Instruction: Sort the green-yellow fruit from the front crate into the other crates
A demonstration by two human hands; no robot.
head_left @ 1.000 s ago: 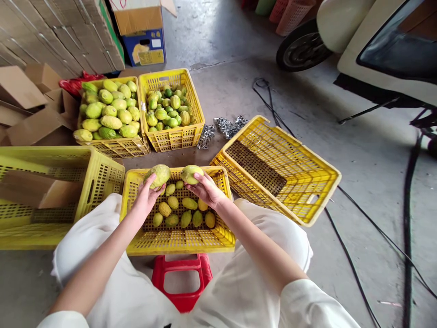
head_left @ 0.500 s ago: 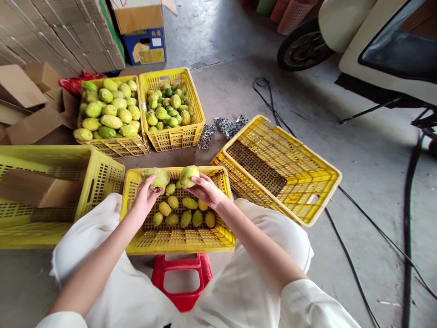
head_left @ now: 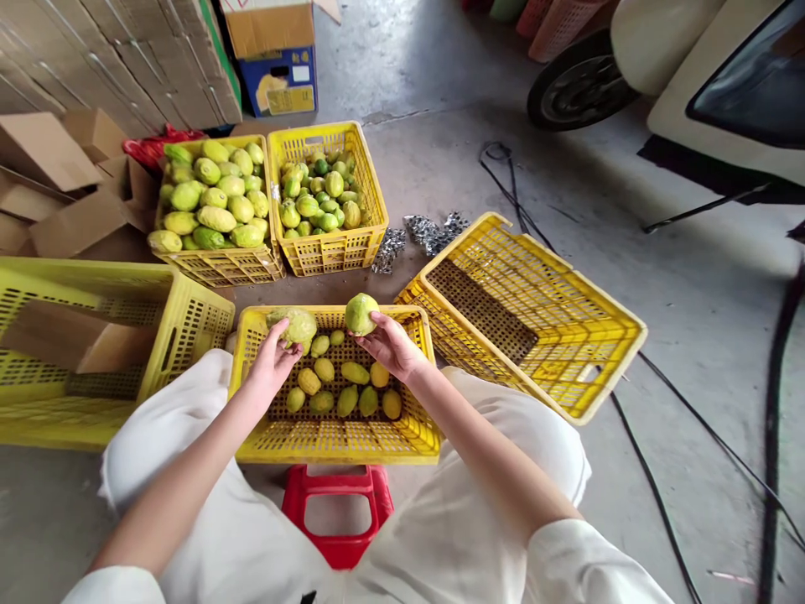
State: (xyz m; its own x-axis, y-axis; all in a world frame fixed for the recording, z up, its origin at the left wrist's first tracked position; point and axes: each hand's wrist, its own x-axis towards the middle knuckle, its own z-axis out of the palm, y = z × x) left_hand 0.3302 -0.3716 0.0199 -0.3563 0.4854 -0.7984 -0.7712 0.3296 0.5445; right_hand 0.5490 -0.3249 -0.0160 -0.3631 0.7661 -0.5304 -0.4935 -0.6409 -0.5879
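Observation:
My left hand [head_left: 272, 362] grips a large yellow-green fruit [head_left: 294, 324] over the far left corner of the yellow crate [head_left: 333, 440] between my knees. My right hand [head_left: 391, 344] holds a rounder green fruit [head_left: 360, 313] above the crate's far rim. Several smaller yellow and green fruits [head_left: 343, 387] lie on the crate's floor.
Two yellow crates of fruit [head_left: 214, 201] [head_left: 324, 197] stand ahead. A tilted yellow crate [head_left: 534, 319] sits to the right, another with a cardboard box [head_left: 88, 344] to the left. A red stool [head_left: 336, 512] is under me. Cables [head_left: 654, 495] cross the floor; a scooter [head_left: 629, 59] is parked at the back right.
Both hands have turned their fruits while staying over the crate's far rim. The right fruit has risen slightly; the left one has dipped. The view has shifted a little.

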